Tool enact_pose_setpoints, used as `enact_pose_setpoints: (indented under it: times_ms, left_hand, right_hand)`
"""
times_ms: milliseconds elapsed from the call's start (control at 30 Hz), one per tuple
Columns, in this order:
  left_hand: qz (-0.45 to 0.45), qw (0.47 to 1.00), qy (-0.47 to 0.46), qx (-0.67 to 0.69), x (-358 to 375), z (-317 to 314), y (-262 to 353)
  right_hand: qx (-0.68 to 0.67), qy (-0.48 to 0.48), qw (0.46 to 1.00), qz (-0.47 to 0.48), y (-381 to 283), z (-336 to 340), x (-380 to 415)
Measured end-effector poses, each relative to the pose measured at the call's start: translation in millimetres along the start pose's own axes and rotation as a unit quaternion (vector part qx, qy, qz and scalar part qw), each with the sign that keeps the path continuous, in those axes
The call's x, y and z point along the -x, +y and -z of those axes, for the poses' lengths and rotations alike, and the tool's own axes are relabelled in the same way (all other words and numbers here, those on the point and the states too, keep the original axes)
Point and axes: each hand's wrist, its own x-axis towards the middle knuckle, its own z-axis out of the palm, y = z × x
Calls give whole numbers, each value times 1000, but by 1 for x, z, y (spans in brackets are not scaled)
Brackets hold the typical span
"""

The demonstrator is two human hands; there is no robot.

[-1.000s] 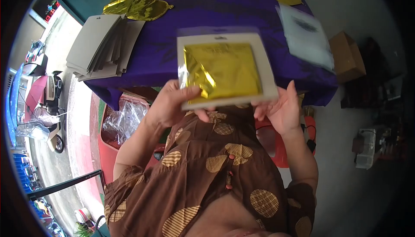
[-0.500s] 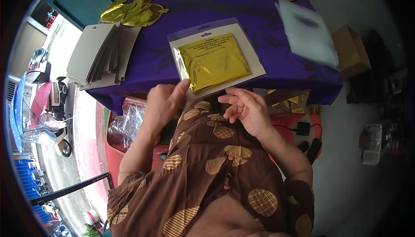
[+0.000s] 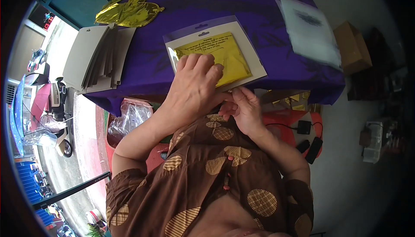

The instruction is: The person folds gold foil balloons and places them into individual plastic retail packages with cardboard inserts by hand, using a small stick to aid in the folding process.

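Observation:
A flat gold foil packet point(image 3: 235, 64) with printed text lies in a clear plastic sleeve with a white backing card point(image 3: 255, 70) at the table's near edge. My left hand point(image 3: 196, 79) is over the lower left of the packet, fingers curled, covering part of it. Its thumb and whatever it may hold are hidden. Close beside it, at the sleeve's lower edge, my right hand point(image 3: 247, 111) has thumb and forefinger pressed together. I cannot make out what is between them. The fingertips of both hands almost meet there.
Grey-white cards point(image 3: 93, 59) are stacked at the table's left. Gold foil pieces point(image 3: 134, 14) lie behind them. Clear plastic sleeves point(image 3: 309, 33) are piled at the right on the purple cloth point(image 3: 207, 3). Beyond stands a cardboard box point(image 3: 352, 49); a bin with clear plastic point(image 3: 132, 122) is below.
My left hand has moved right and up from the sleeve's lower left corner, over the packet, its fingers now curled. My right hand's fingers have closed together at the lower edge.

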Motion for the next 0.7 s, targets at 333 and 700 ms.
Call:
enact_pose_setpoints:
  times_ms: [333, 700]
  left_hand:
    - [3, 1000, -2, -26, -2, -7, 0]
    - [34, 999, 27, -24, 0, -19, 6]
  right_hand:
    - [60, -2, 998, -14, -1, -5, -3]
    - [91, 20, 996, -17, -7, -6, -4]
